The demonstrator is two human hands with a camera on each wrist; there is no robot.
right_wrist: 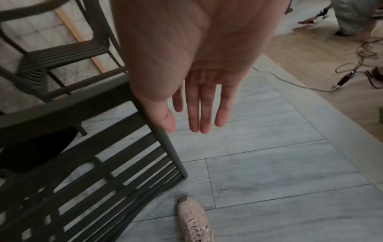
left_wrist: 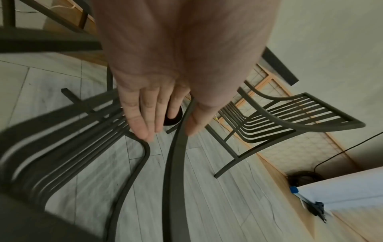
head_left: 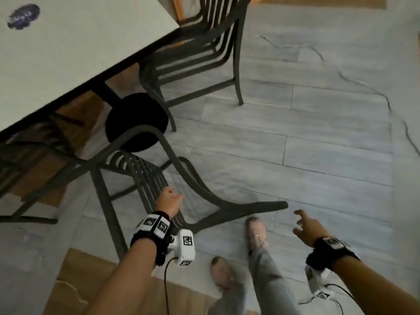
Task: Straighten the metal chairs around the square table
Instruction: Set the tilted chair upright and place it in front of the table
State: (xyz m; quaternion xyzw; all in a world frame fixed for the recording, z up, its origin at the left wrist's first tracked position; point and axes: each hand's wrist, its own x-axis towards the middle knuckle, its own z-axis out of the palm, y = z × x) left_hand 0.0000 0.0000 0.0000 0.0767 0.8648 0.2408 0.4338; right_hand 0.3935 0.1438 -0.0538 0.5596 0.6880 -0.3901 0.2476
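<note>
1. At 9 o'clock of the feet, the near chair (head_left: 145, 178) stands askew beside the worktop (head_left: 79, 42).
2. Left hand (head_left: 169, 201): grip spread, over its backrest, likely readying a push.
3. Right hand (head_left: 305, 226): grip spread, holding nothing.

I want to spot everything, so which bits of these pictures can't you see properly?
- Head view: the dark oval mark on the pale square table top is too blurred to read.
- Head view: the table top hides the front of the dark slatted metal chair.
- Left wrist view: the left hand covers most of the round black table base.
</note>
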